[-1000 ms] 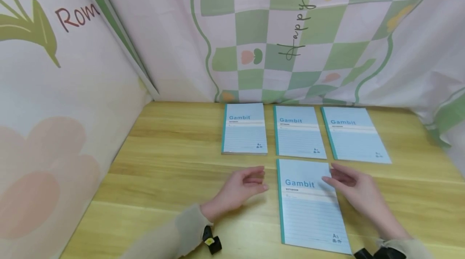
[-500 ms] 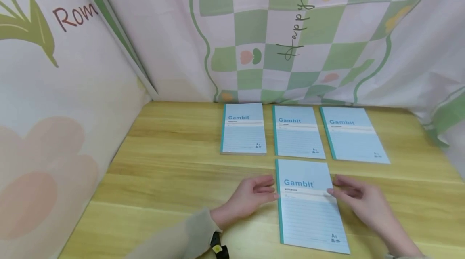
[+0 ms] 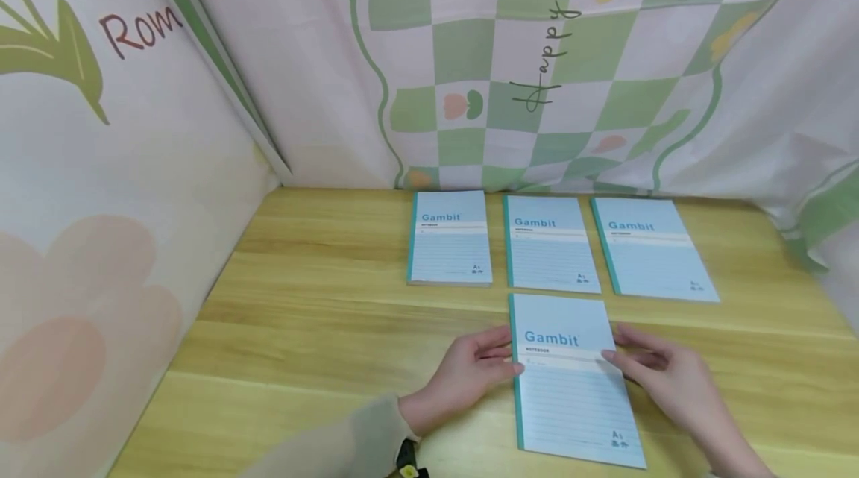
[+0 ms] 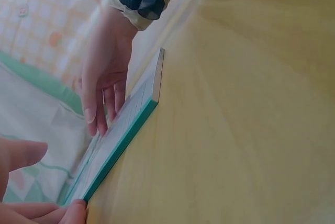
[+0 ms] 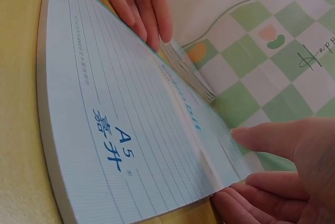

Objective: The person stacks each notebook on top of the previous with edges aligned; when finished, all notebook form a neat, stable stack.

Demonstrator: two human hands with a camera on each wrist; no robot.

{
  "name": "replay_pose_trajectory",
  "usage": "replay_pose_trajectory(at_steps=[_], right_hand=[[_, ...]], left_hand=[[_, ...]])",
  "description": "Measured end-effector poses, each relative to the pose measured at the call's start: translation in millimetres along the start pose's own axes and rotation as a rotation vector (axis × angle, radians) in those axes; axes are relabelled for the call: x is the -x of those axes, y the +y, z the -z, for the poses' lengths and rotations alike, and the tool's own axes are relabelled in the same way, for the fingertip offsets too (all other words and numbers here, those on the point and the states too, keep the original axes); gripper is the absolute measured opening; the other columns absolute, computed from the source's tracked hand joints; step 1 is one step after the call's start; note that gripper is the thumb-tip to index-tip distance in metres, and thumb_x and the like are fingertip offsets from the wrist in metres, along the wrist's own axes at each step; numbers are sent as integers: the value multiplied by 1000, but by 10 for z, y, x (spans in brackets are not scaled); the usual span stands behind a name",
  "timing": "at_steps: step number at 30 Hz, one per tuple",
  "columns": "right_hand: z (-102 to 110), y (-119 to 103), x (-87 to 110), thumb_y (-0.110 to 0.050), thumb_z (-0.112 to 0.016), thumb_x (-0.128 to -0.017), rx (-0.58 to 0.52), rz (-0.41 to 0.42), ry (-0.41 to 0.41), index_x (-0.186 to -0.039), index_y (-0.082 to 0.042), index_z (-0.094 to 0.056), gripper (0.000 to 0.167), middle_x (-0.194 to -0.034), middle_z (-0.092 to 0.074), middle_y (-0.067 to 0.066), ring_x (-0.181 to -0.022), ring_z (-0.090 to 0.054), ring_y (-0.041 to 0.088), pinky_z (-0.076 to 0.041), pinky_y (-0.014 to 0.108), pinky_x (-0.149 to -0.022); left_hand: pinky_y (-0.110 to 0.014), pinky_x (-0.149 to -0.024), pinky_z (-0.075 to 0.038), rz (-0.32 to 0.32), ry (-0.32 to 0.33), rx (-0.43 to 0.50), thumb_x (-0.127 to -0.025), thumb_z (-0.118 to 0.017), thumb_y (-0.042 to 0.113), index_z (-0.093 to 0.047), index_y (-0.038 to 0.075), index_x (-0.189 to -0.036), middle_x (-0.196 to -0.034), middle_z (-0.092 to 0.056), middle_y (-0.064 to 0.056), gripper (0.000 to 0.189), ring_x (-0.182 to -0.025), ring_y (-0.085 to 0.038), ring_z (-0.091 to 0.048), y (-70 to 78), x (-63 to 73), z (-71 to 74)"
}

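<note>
A light-blue "Gambit" notebook (image 3: 570, 407) with a teal spine lies flat on the wooden table, near the front. My left hand (image 3: 466, 370) is at its spine side. In the left wrist view the fingertips (image 4: 77, 211) meet the spine, while the left thumb (image 4: 27, 153) stays raised away from the cover. On the opposite side, my right hand (image 3: 674, 385) has its fingers along the long edge. The right thumb (image 5: 264, 139) spreads above the cover in the right wrist view, apart from the fingers. Both hands look relaxed.
Three matching notebooks form a row at the back: a left one (image 3: 450, 250), a middle one (image 3: 553, 258) and a right one (image 3: 654, 262). Behind the wooden table (image 3: 322, 269) hangs a checked curtain (image 3: 463, 53); a patterned cloth (image 3: 80, 239) borders the left side.
My left hand has moved right, from beside the notebook to its spine edge. My right hand has shifted slightly down and right along the other edge. The notebooks stay put.
</note>
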State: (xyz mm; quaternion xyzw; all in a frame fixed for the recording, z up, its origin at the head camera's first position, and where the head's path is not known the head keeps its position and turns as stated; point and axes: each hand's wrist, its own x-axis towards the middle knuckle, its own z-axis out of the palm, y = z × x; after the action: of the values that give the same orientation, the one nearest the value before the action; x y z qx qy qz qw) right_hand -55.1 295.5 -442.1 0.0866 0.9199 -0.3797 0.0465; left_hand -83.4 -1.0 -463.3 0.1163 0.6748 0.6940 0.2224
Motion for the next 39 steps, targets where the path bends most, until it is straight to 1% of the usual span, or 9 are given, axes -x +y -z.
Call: replay_pose_trajectory(at_steps=[6, 9, 12, 14, 19, 25, 29, 32, 39], right_hand=[[-8, 6, 6, -59, -73, -88, -14, -26, -11, -143, -1, -57, 81, -136, -62, 18, -106, -69, 27, -49, 12, -71], [-2, 9, 8, -60, -73, -88, -14, -30, -13, -143, -3, -58, 81, -136, -62, 17, -101, -70, 15, -48, 10, -72], [4, 11, 12, -60, -73, -88, -10, -29, -9, -143, -4, -58, 79, -136, -62, 16, -94, -66, -1, -46, 9, -73], [5, 13, 16, -60, -73, -88, -6, -30, -11, -143, -5, -58, 79, -136, -63, 15, -92, -63, -6, -44, 9, -73], [8, 25, 10, -60, -72, -88, -8, -32, -20, -142, -6, -59, 78, -135, -64, 13, -94, -64, -4, -44, 8, -74], [6, 55, 2, -59, -76, -85, -14, -27, -29, -143, -7, -58, 80, -133, -65, 10, -95, -64, -6, -40, 7, -75], [4, 74, 4, -54, -80, -83, -32, -6, -21, -143, -5, -58, 80, -131, -67, 9, -94, -66, -4, -37, 4, -75], [-4, 79, 5, -46, -83, -84, -43, 8, -6, -142, -3, -58, 76, -127, -69, 10, -92, -69, 0, -38, 4, -75], [-22, 72, 15, -37, -86, -83, -24, 12, 12, -140, -2, -59, 72, -123, -71, 10, -89, -70, 3, -39, 5, -74]], left_hand=[[-25, -96, -52, 18, 44, 13, -92, -76, 10, -53, -5, -143, -139, -60, -11, 58, -120, -22, -62, 5, 20, -62], [-25, -96, -52, 17, 66, 14, -92, -76, 11, -53, -5, -143, -137, -61, -11, 58, -120, -22, -61, 12, 24, -87], [-26, -94, -53, 17, 85, 53, -92, -76, 10, -53, -6, -142, -133, -63, -12, 57, -118, -21, -63, 13, 15, -103], [-26, -92, -55, 15, 100, 76, -92, -76, 8, -54, -6, -141, -131, -65, -13, 56, -114, -21, -65, 8, 3, -104], [-26, -90, -56, 7, 120, 101, -92, -75, 4, -55, -9, -139, -129, -65, -14, 53, -111, -22, -66, -13, -54, -81], [-27, -91, -55, 27, 118, 100, -93, -73, 4, -60, -6, -135, -115, -72, -8, 45, -108, -18, -67, 11, -132, -62], [-29, -88, -57, 59, 87, 147, -94, -72, 3, -61, -6, -133, -114, -73, -11, 42, -107, -19, -69, 14, -150, -71], [-30, -85, -59, 79, 55, 183, -95, -71, 1, -61, -8, -133, -113, -73, -13, 40, -103, -22, -71, 15, -148, -85], [-31, -74, -61, 99, -63, 106, -96, -70, 2, -69, -3, -124, -103, -76, -8, 28, -87, -20, -74, 15, -100, -141]])
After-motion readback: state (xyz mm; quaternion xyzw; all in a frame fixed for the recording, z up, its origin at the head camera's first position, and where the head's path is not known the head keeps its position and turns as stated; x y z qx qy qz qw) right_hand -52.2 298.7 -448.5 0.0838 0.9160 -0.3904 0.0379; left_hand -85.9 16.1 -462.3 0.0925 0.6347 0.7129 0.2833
